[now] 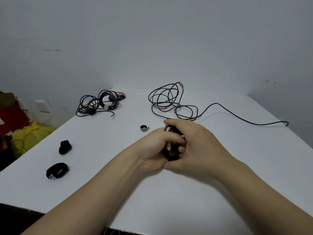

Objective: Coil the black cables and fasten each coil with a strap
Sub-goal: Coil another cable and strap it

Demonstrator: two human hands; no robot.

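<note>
While two hands [171,146] grip one coil [171,150], three straps [65,147] lie loose.

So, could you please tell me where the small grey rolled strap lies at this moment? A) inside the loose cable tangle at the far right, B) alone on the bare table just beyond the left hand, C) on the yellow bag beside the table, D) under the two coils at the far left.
B: the grey rolled strap sits by itself on the white table, just beyond the left hand, touching no cable.
</note>
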